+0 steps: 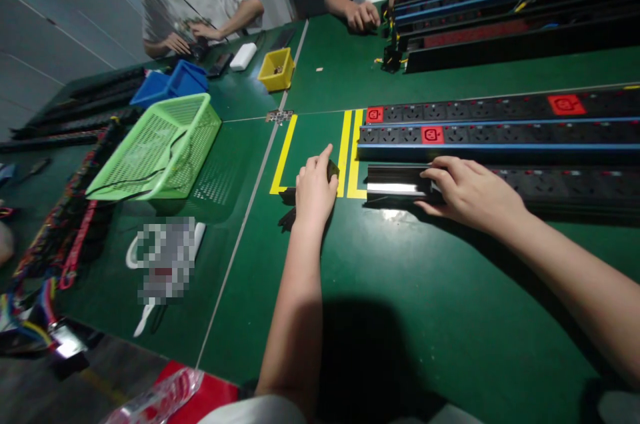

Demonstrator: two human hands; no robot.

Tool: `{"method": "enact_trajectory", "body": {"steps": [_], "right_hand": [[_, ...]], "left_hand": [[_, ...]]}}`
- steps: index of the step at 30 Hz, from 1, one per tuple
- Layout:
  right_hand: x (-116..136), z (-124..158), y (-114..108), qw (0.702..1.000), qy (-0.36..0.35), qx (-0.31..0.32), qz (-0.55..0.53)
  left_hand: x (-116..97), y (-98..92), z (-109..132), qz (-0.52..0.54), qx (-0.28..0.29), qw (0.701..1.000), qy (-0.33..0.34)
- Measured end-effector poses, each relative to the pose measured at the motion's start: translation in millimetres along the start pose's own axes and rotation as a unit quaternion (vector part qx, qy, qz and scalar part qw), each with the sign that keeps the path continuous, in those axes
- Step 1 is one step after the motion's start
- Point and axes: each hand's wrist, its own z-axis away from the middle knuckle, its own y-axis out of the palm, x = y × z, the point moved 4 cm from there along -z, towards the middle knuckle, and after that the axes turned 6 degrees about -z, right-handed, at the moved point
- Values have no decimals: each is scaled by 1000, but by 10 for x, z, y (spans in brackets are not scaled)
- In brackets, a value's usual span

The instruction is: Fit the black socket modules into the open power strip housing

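My left hand [315,187] rests on the green table [400,291] inside a yellow taped rectangle [345,151], fingers curled over small black parts [289,207]; one small dark piece [333,171] sits at its fingertips. My right hand [467,192] lies closed over the left end of a long black power strip [395,185] whose end shows a shiny metal face. Two more black power strips with red sockets [433,135] lie just beyond it.
A light green basket [165,144], blue bins [187,77] and a yellow bin [277,69] stand at the left and far side. Bundled cables [75,237] line the left edge. Two other people sit across the table, one handling stacked strips [500,17].
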Motion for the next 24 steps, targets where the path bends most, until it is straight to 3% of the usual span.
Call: {"method": "enact_trajectory", "body": {"steps": [7, 14, 17, 21, 24], "right_hand": [[3, 0, -9, 1000, 7, 1, -3], [5, 3, -14, 999, 22, 8, -35], [11, 3, -31, 999, 19, -2, -29], [19, -12, -39, 1000, 21, 10, -10], [28, -32, -33, 999, 19, 26, -4]], "left_hand": [[-20, 16, -2, 33, 25, 999, 11], [-28, -32, -52, 212, -96, 970, -64], [-47, 39, -70, 367, -108, 916, -123], [-138, 145, -57, 541, -50, 802, -246], [-184, 185, -38, 600, -16, 743, -295]]}}
